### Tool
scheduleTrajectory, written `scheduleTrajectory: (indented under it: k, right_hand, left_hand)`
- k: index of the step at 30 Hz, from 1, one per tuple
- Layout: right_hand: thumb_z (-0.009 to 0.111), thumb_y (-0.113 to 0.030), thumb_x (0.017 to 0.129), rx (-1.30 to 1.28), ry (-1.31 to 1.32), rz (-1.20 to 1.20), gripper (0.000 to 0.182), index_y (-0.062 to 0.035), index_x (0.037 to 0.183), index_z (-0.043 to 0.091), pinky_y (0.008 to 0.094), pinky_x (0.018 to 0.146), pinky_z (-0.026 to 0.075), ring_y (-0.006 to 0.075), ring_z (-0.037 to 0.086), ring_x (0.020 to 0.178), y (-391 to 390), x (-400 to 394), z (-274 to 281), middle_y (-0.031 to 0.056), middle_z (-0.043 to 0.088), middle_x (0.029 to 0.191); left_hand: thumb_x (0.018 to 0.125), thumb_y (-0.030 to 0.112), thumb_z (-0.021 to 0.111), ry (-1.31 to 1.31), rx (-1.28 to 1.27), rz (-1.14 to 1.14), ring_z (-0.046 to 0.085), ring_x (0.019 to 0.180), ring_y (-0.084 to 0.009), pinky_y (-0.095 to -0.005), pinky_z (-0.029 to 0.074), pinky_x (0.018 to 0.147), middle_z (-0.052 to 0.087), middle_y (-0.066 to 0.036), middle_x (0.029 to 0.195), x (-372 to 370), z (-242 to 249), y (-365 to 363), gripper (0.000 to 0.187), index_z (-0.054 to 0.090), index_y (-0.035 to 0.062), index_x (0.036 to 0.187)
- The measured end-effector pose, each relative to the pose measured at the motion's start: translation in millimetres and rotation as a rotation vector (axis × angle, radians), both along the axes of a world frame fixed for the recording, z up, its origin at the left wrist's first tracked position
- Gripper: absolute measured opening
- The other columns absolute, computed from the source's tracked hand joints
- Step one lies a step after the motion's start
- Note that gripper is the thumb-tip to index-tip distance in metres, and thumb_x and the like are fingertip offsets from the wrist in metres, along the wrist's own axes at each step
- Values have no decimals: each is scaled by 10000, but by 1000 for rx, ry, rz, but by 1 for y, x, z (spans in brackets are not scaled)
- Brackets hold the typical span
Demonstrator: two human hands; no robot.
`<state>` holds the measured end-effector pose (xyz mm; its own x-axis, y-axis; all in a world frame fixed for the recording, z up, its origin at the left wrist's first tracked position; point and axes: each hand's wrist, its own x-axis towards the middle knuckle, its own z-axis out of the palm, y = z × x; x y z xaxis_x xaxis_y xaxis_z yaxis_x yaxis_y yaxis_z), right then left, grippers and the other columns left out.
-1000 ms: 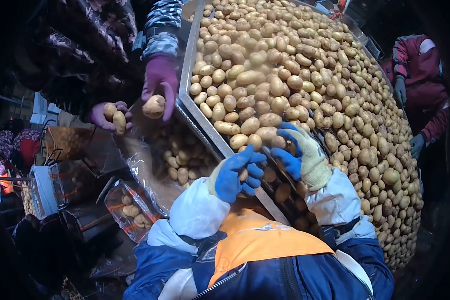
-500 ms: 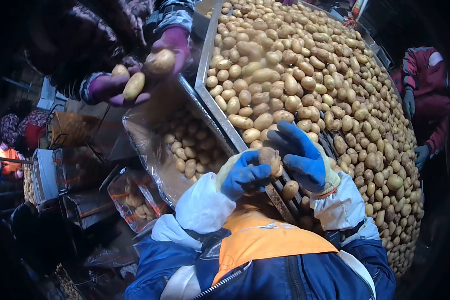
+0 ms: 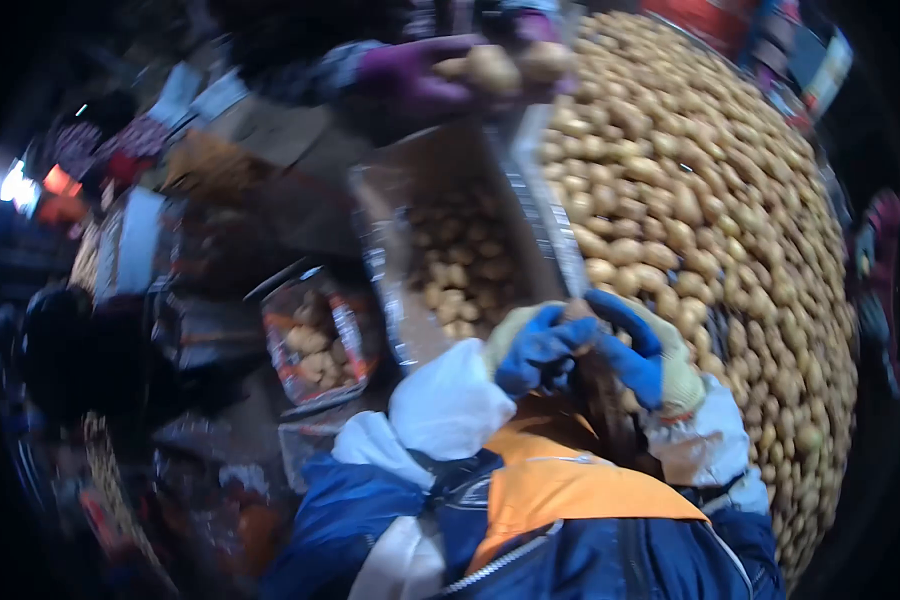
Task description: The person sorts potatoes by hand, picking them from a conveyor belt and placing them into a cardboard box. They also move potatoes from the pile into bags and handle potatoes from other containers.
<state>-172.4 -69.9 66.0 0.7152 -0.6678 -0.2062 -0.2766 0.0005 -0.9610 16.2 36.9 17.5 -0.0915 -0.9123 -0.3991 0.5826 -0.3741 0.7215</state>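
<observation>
Two gloved hands meet at metal edge of potato table (image 3: pixel 545 215). Left hand (image 3: pixel 538 345) and right hand (image 3: pixel 642 350), blue fingers curled toward each other, close around one potato (image 3: pixel 577 310) between fingertips; grip blurred, contact likely. Heap of potatoes (image 3: pixel 710 220) spreads right of fingers and beyond. Clear bag (image 3: pixel 450 260) of potatoes hangs just left of fingers, below edge. Smaller filled bag (image 3: pixel 320 340) farther left. Beyond fingers, co-worker's purple glove (image 3: pixel 420 85) holds potatoes. Room dark, picture smeared.
</observation>
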Motion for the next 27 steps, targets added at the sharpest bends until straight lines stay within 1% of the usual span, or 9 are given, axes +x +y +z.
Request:
scheduleTrajectory:
  k: [4,5,6,7,8,12,14,18,27]
  right_hand:
    - [708,-82,856,-817,32,291,569,-10,1418,648,534,1194,404,444,582,1373,-12,-2,-29,225,660,1419]
    - [709,-82,852,-864,118,362,602,-19,1444,625,558,1216,363,443,538,1419,-11,-1,-22,224,619,1472]
    - [710,-82,847,-913,210,428,635,-28,1471,603,583,1239,321,443,494,1464,-7,-1,-20,224,578,1524]
    - [713,-81,847,-945,232,421,646,-43,1481,597,600,1245,300,445,466,1486,-3,-5,-34,224,553,1547]
    - [716,-81,848,-983,257,409,656,-59,1492,592,618,1251,279,448,439,1507,2,-10,-48,223,528,1570]
    - [734,-68,844,-1118,360,410,678,-113,1507,598,628,1257,268,468,392,1538,14,-12,-72,218,502,1603]
    - [743,-41,841,-1075,378,406,695,-130,1516,600,602,1279,257,444,359,1567,16,-11,-72,204,472,1638]
    - [747,-16,826,-1104,360,402,706,-130,1509,607,583,1270,287,434,381,1560,16,-13,-77,203,481,1638]
    - [775,-51,818,-1107,331,384,689,-116,1486,619,588,1258,295,448,386,1550,15,-14,-77,203,495,1620]
  left_hand:
    - [1031,416,737,-111,94,160,579,609,-84,-275,444,540,647,21,814,42,33,56,326,721,91,1045]
    - [1038,405,727,-144,166,182,580,616,-86,-273,443,535,683,0,854,50,36,74,321,723,87,1078]
    - [1059,376,698,-26,-196,582,614,655,-89,-272,454,522,746,-52,984,49,-39,100,343,712,62,1196]
    - [1077,320,672,12,346,529,658,745,-88,-279,516,564,763,-73,1099,83,-49,149,363,677,39,1307]
    - [1080,298,670,-358,166,640,667,791,-88,-277,547,624,753,-43,1082,91,-48,190,336,699,39,1293]
    - [999,259,771,-492,529,932,683,903,-120,-297,532,841,741,0,986,94,35,307,250,782,26,1089]
    - [990,264,778,-702,653,907,655,813,-113,-309,520,762,720,15,884,87,-21,382,212,789,52,990]
    - [957,295,814,-497,823,948,600,695,-110,-313,476,640,668,28,784,49,-58,405,226,770,81,898]
    - [962,492,779,-505,1172,565,556,572,-157,-362,440,505,608,-22,699,45,-57,401,422,733,74,928]
